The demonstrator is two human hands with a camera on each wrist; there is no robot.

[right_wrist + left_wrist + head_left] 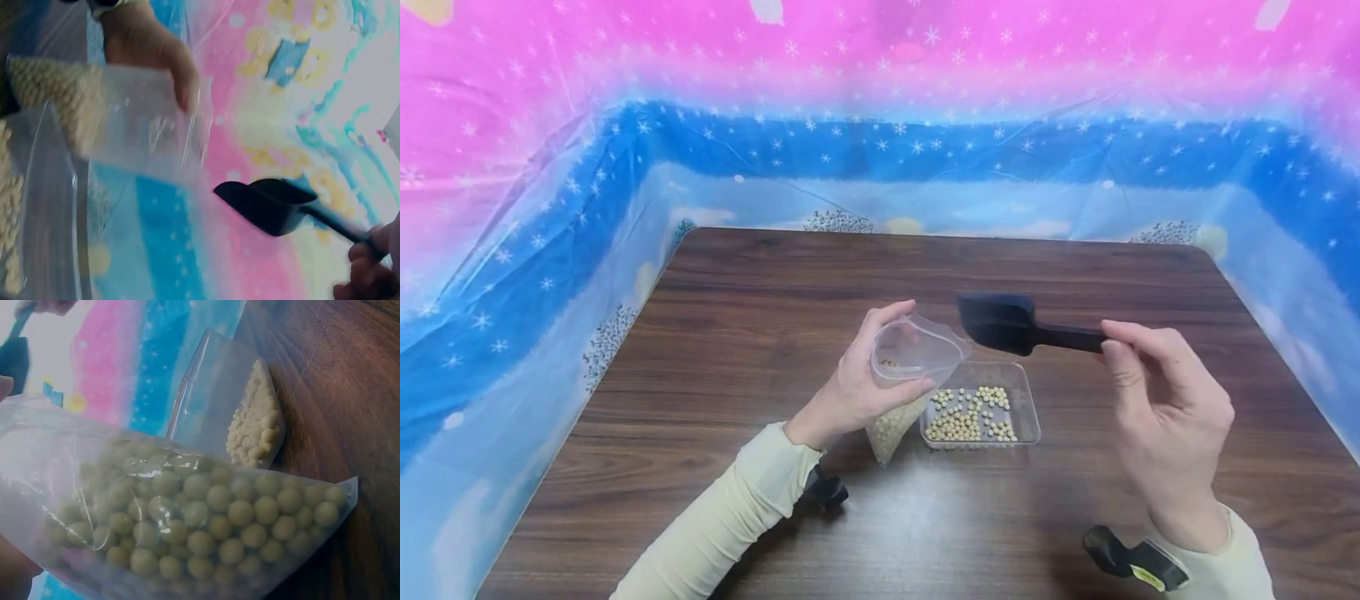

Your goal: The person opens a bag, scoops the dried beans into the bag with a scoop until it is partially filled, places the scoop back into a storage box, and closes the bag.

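Note:
My left hand holds a clear plastic bag near its spread mouth, thumb on the near side and fingers on the far side. Small round pale beans fill the bag's lower part, plain in the left wrist view. To the right, my right hand pinches the end of a black scoop's handle. The scoop hangs in the air just right of the bag mouth, apart from it; no beans show in it. Below the scoop stands a clear rectangular container with loose beans over its bottom.
Everything is over a dark wood-grain table. A pink and blue patterned cloth hangs behind the table and along its sides. Black devices are strapped at both wrists, such as the right wrist device.

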